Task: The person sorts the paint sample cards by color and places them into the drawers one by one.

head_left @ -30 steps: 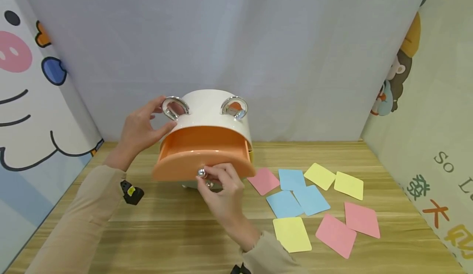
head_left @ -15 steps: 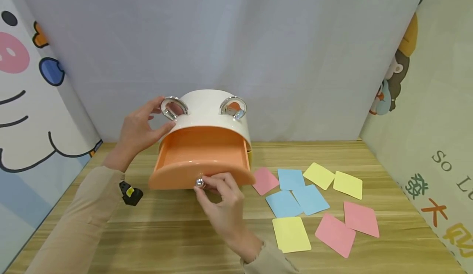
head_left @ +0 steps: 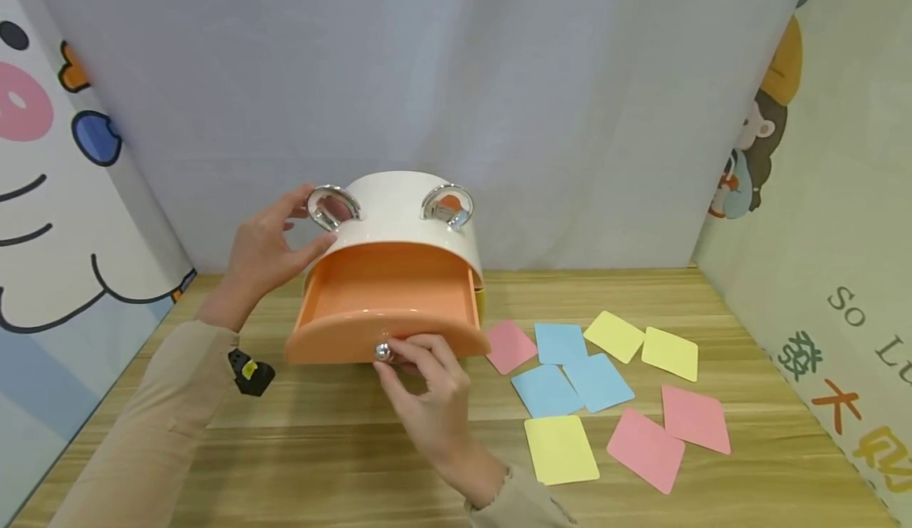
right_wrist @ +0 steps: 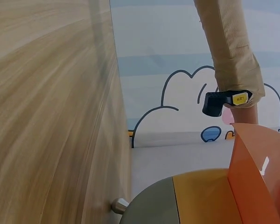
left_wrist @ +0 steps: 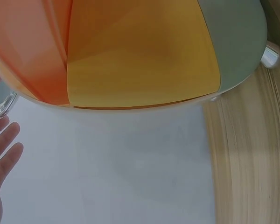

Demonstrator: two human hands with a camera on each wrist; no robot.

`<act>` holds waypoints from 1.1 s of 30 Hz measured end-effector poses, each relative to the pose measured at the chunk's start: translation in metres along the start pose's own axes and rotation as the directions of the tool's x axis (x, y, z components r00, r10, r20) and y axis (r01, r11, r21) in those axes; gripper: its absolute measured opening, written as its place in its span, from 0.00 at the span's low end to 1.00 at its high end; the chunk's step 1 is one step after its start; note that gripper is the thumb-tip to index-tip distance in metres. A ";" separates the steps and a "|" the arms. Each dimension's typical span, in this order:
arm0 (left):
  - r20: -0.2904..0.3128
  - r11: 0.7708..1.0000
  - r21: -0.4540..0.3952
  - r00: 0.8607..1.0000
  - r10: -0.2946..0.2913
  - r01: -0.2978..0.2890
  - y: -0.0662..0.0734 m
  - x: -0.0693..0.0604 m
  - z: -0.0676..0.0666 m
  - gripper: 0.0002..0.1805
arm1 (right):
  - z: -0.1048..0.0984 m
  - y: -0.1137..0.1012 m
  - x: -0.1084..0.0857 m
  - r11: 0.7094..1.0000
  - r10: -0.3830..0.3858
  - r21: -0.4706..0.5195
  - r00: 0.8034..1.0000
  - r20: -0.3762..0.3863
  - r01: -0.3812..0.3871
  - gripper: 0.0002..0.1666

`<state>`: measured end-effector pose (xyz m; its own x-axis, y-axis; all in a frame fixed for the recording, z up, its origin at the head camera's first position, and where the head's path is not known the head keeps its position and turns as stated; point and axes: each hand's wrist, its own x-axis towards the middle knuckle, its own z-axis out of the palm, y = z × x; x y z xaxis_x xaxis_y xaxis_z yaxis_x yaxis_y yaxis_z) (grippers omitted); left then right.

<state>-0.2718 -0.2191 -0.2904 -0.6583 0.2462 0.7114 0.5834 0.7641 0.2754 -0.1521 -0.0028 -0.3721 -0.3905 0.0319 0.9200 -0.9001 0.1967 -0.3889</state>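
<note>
A white-shelled drawer box (head_left: 399,211) stands on the wooden table, with two silver rings like ears on top. Its top orange drawer (head_left: 321,341) is pulled far out, and its visible inside holds nothing. My right hand (head_left: 431,401) pinches the round silver knob (head_left: 383,351) on that drawer's front. At the box's upper left, my left hand (head_left: 265,249) holds on near the left silver ring (head_left: 314,210), thumb on the front edge, fingers behind. In the left wrist view, a yellow drawer (left_wrist: 140,56) and a grey-green drawer (left_wrist: 238,42) sit pushed in below the orange one.
Pink, blue and yellow paper squares lie to the right, including a yellow square (head_left: 561,449), a blue square (head_left: 598,382) and a pink square (head_left: 645,450). A pale curtain (head_left: 570,116) hangs behind the table (head_left: 342,465). Printed panels flank both sides.
My right hand has drawn the orange drawer further out toward me by its knob, mostly in the first half second. My left hand has stayed at the left ring.
</note>
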 end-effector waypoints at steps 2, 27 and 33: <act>0.000 1.000 0.000 1.000 0.000 0.000 0.000 0.000 0.000 0.36 | -0.001 0.000 0.000 1.000 0.003 -0.004 1.000 0.001 -0.003 0.17; 0.111 0.997 0.018 0.991 -0.076 0.074 -0.004 -0.012 -0.009 0.37 | -0.124 0.040 0.028 0.972 -0.100 -0.193 0.978 0.184 0.136 0.23; 0.117 0.996 0.019 0.989 -0.088 0.086 -0.006 -0.014 -0.007 0.37 | -0.175 0.079 0.026 0.948 0.146 -0.313 0.951 0.273 -0.055 0.25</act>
<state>-0.2629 -0.2314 -0.2979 -0.7583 0.2461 0.6037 0.5151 0.7938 0.3234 -0.1997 0.1847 -0.3709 -0.5552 -0.2089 0.8051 -0.7712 0.4917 -0.4043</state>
